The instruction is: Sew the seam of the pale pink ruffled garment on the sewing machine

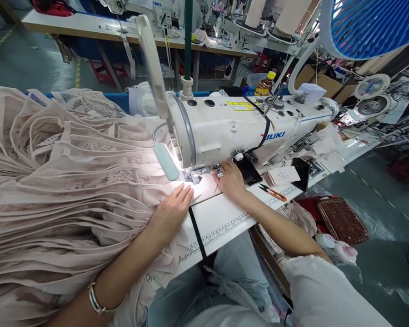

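I read the left hand (172, 211) at frame centre, lying flat with its fingers straight and side by side, palm down on the edge of the pink pleated fabric (64, 181). It closes on nothing. The fabric fills the left half of the frame in a deep pile, and its leading edge reaches the presser foot (192, 176) of the white sewing machine (231, 127). The right hand (230, 181) lies just right of the presser foot under the machine arm, palm down on the table (221, 222), fingers loosely extended toward the needle area and gripping nothing. I cannot tell whether its fingertips touch the fabric. The lamp (166, 161) lights the area between the 2 hands. A phone (247, 169) lies just beside the right hand, and orange thread snips (272, 193) lie near it, further right on the table.
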### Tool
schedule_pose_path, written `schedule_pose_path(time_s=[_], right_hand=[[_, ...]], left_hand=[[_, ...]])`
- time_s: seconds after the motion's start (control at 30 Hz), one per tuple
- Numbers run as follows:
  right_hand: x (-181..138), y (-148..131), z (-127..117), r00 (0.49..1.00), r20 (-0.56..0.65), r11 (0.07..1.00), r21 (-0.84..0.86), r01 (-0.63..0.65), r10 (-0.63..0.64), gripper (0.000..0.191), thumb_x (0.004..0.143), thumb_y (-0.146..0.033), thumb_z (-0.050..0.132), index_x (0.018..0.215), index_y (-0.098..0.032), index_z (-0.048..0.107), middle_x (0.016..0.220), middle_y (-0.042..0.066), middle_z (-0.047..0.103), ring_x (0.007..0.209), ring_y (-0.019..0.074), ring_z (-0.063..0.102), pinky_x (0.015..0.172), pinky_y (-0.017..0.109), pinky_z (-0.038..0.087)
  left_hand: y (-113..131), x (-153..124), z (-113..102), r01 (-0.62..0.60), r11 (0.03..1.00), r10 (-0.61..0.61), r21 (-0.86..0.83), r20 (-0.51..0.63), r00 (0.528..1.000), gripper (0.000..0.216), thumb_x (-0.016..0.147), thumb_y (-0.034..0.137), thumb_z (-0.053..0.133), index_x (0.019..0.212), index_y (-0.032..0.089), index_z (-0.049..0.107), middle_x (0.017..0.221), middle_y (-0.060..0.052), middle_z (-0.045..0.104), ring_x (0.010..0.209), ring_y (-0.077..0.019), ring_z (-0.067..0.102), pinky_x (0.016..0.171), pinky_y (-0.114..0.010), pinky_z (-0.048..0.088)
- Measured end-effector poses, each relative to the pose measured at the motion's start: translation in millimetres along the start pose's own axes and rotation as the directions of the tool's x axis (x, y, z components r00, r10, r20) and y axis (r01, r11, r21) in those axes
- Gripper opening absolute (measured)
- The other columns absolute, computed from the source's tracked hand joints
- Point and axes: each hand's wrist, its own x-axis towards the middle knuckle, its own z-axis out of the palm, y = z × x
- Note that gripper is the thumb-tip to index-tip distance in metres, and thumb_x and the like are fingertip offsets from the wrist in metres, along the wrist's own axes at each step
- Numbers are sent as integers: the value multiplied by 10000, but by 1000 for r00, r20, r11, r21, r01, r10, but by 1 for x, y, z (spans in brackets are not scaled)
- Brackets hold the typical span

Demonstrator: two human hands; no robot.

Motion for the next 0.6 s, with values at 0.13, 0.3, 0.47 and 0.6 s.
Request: schedule_pose_path(time_s=[0.13,0.3,0.47,0.6], right_hand=[[-3,-12,-5,980,108,977,-116,181,-169,286,974,-199,482,1174,-91,655,1186,207,664,1087,325,596,949,460,472],[-16,-32,-17,918,311,938,-163,306,-246,217,944,-135,459,1035,-114,655,1031,161,671,855,268,619,742,355,468],[-8,-33,-16,916,310,941,-139,310,-256,200,949,-106,458,1019,-134,643,1001,138,676,872,248,617,719,316,426],[0,-33,-2,935,264,971,81,223,-237,136,984,-186,486,958,-162,617,888,86,674,814,222,605,691,301,406]], left_hand=[[4,2,-2,48,998,-50,37,35,998,464,899,-15,418,1315,49,612,1351,-174,657,1303,-302,583,977,-368,535],[16,3,-4,12,992,-21,125,65,998,442,909,-18,397,1296,-3,610,1324,-235,654,1260,-310,613,1016,-390,511],[14,4,-4,-13,994,9,110,36,999,403,931,0,400,1278,-24,603,1299,-227,670,1242,-294,626,1065,-388,492],[5,1,4,19,999,-20,-38,-35,999,408,915,-1,435,1295,0,586,1337,-219,651,1286,-292,600,1066,-400,511]])
